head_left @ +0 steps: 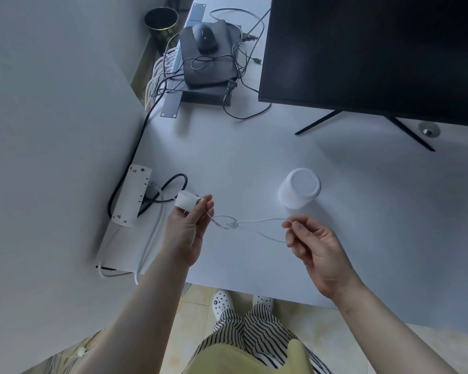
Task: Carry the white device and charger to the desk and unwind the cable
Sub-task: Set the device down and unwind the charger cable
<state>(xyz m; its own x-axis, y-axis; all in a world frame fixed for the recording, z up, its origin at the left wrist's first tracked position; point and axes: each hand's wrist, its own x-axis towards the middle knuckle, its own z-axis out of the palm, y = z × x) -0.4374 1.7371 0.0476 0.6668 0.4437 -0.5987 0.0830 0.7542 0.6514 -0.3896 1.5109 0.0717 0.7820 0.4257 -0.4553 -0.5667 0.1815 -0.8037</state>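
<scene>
The left hand [185, 233] grips a small white block-shaped charger [187, 202]; the right hand [318, 252] pinches its thin white cable [257, 221], knotted between them. A white cylindrical device [300, 188] stands just beyond the right hand.

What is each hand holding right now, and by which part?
The left hand holds the white charger by its lower end, in the fingertips. The right hand pinches the thin white cable partway along, a loop and knot hanging between the hands.
</scene>
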